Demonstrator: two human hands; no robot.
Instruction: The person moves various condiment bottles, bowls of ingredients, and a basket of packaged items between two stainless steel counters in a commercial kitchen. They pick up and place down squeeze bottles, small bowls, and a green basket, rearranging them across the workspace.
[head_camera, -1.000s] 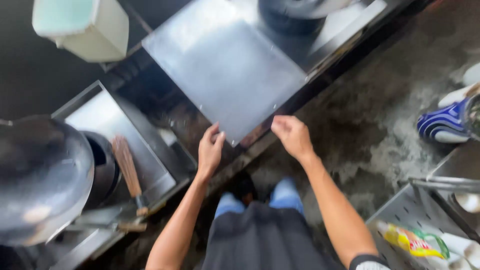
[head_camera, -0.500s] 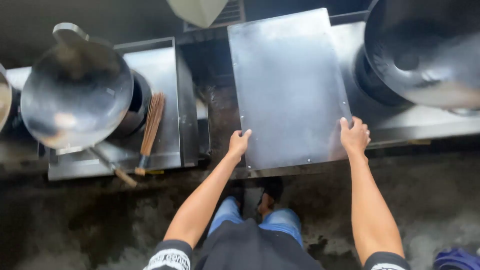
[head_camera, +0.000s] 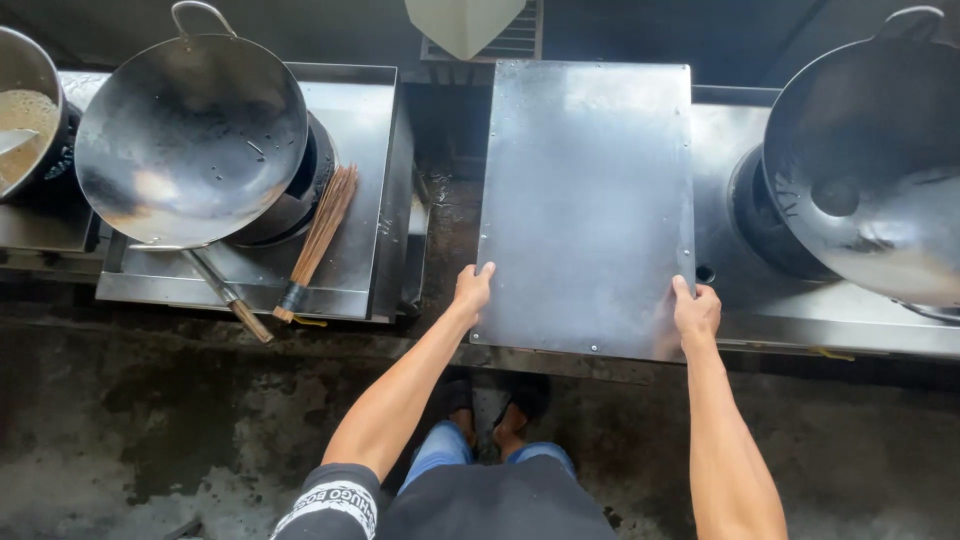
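Since half a second ago, the metal sheet (head_camera: 590, 200) sits squarer between the two woks, its long axis running away from me. Both hands grip its near corners: left hand (head_camera: 472, 290) on the left edge, right hand (head_camera: 696, 312) on the right, equally near.
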